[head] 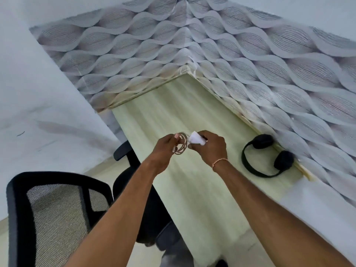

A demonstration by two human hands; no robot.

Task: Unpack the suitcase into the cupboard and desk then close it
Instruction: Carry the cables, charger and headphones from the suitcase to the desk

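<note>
Black office chair [52,214] nearest at lower left, frame hard plastic, back panel of grey woven mesh, bottom cut off by the frame edge. Second black chair [134,189] just behind it, tucked against the desk edge, mostly hidden by the left forearm. Both bare forearms reached in from the bottom, over the desk [192,112]. Desk top pale green-cream laminate with faint lengthwise grain, long and narrow, fitted into the room corner.

Left hand [163,149] curled round a coiled cable [180,143], thin, pale pinkish-white, wound in several loose round loops; blurred, loop count unclear. Right hand [209,147] clamped on a white charger plug [196,140], smooth, blocky with rounded edges, mostly covered by the fingers; prongs not seen. Thin pinkish thread band on the right wrist. Hands close together, held above the desk's middle, cable and plug not resting on it. Whether cable was joined to plug: could not tell.

Black headphones [265,157] lay flat on the desk at right, against the wall, padded round ear cups, thin curved band. Wallpaper [212,54] on both corner walls, grey, ribbed leaf-shaped wave pattern; plain pale wall [28,93] at left with faint smudges. Suitcase and cupboard out of view.
</note>
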